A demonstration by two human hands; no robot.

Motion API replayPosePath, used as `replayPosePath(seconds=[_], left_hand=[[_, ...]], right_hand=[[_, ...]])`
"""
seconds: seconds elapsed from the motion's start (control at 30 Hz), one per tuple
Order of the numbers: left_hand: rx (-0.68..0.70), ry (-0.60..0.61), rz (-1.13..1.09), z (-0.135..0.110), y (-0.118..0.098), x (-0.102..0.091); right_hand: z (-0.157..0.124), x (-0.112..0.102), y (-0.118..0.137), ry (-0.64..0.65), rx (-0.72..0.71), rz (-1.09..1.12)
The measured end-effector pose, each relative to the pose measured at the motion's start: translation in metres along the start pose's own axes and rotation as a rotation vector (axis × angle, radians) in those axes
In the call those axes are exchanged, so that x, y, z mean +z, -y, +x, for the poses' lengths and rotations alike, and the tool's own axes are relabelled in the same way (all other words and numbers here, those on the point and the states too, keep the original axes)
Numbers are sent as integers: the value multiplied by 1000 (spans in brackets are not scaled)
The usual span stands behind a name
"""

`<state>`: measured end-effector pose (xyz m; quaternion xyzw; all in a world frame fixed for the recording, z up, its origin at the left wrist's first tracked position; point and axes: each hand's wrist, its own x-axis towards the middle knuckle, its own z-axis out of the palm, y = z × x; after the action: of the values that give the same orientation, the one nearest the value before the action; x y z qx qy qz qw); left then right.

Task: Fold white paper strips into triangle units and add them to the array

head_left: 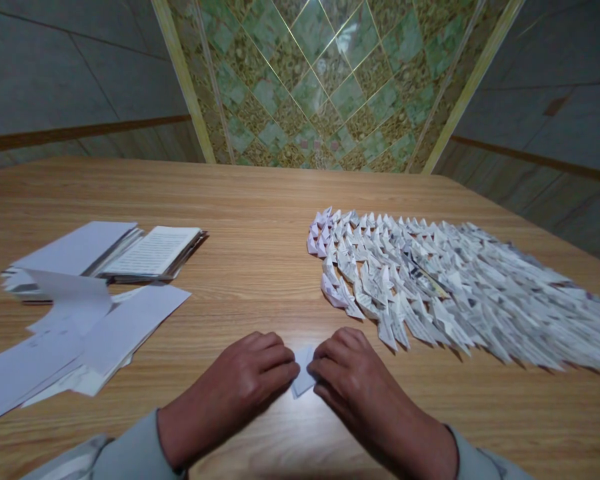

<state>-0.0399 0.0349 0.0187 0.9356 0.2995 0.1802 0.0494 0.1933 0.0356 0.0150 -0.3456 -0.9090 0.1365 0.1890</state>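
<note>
A small folded piece of white paper (303,375) lies on the wooden table (260,267) near the front edge. My left hand (240,383) presses on its left side with curled fingers. My right hand (353,380) pinches its right side, fingers bent together. Only a small part of the paper shows between the two hands. Both wrists wear grey sleeves.
Several small folded paper pieces (430,287) lie in tight rows across the right half of the table. At the left lie loose white sheets (80,340) and an open book (150,253). A green patterned tiled wall (320,80) stands behind the table.
</note>
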Motion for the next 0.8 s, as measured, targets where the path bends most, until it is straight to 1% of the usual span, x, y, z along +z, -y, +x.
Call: replayPosePath(seconds=[0.13, 0.23, 0.33, 0.43, 0.57, 0.7, 0.8], left_hand=[[-19, -87, 14, 0, -3, 12], [-70, -113, -42, -3, -3, 18], [-94, -130, -88, -4, -2, 20], [-92, -119, -122, -4, 0, 18], [-108, -92, -162, -3, 2, 15], [-167, -75, -161, -2, 3, 15], [-213, -85, -173, -3, 4, 17]], right_hand=[[2, 2, -2, -20, -4, -6], [2, 4, -4, -35, 7, 11], [2, 6, -6, -57, 5, 21], [1, 8, -6, -81, 8, 24], [1, 7, -5, -63, 38, 38], [2, 6, -4, -69, 121, 115], [3, 6, -5, -90, 150, 149]])
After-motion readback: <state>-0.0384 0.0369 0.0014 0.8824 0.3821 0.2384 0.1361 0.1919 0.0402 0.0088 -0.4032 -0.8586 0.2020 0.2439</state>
